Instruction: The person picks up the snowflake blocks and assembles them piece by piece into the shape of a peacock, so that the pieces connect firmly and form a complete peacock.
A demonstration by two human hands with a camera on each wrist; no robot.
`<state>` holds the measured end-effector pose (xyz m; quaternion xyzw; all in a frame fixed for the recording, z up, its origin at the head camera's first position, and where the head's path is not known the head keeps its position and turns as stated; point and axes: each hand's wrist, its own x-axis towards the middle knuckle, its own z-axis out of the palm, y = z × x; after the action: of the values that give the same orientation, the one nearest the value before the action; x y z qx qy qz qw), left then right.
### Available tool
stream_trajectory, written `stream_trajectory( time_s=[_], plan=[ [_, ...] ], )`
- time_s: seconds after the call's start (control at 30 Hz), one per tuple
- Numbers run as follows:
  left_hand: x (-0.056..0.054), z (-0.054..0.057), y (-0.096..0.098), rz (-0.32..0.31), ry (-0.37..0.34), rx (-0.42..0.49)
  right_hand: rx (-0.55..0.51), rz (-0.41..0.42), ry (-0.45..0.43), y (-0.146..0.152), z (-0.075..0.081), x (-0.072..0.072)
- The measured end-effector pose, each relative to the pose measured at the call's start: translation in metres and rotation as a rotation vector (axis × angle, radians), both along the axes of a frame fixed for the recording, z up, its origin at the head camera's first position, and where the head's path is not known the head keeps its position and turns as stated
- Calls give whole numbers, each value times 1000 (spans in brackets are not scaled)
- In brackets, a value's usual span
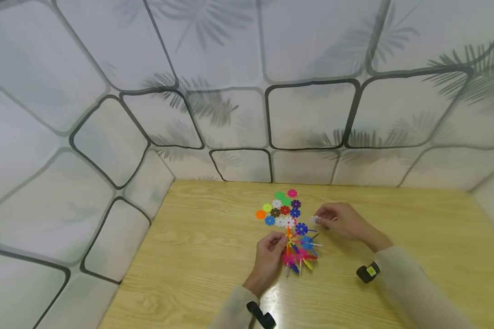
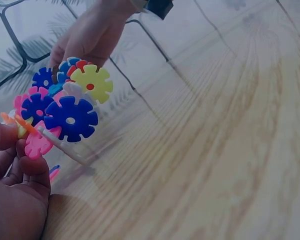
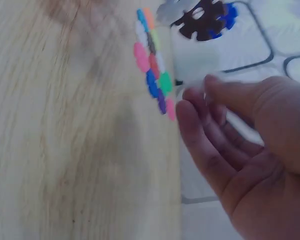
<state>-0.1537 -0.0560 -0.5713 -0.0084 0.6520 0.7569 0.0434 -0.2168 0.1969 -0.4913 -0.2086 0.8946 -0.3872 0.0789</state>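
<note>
My left hand (image 1: 268, 257) grips the near-left side of a cluster of interlocked snowflake discs (image 1: 306, 242), notched plastic rounds in blue, pink, yellow, orange and other colours. In the left wrist view, a dark blue disc (image 2: 85, 120) faces the camera, with thumb and fingers of the left hand (image 2: 17, 175) pinching pieces beside a pink one. To the right of the cluster, my right hand (image 1: 346, 222) pinches a white snowflake disc (image 1: 314, 220) between thumb and fingertips. That disc is blurred and mostly covered by the fingers of the right hand (image 3: 240, 135) in the right wrist view.
Loose snowflake discs (image 1: 285, 210) in many colours lie in a group beyond the cluster on the wooden table (image 1: 197, 237). A patterned wall covering (image 1: 238, 164) borders the table's back edge and left side. Each sleeve has a black wrist device (image 1: 368, 272).
</note>
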Motion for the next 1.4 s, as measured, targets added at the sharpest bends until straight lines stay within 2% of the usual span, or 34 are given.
stream_trajectory(
  time_s=[0.27,0.47,0.6,0.8,0.87,1.23,1.4],
  plan=[
    [1,4,-2,-4,1,-4,-171,62,74,-2,-1,9],
    [2,4,-2,-10,-9,-17,-207,94,108,-5,-1,12],
    [3,3,-2,-20,-5,-7,-191,134,206,-5,0,14],
    [3,1,-3,-30,-4,-7,-134,228,434,-8,5,14],
    [3,0,-4,-32,-2,-14,-110,239,476,-9,6,14],
    [6,-1,-5,-39,13,-8,-49,234,421,-13,10,21],
    [6,-1,-5,-40,26,-6,-33,183,374,-15,15,26]
  ],
)
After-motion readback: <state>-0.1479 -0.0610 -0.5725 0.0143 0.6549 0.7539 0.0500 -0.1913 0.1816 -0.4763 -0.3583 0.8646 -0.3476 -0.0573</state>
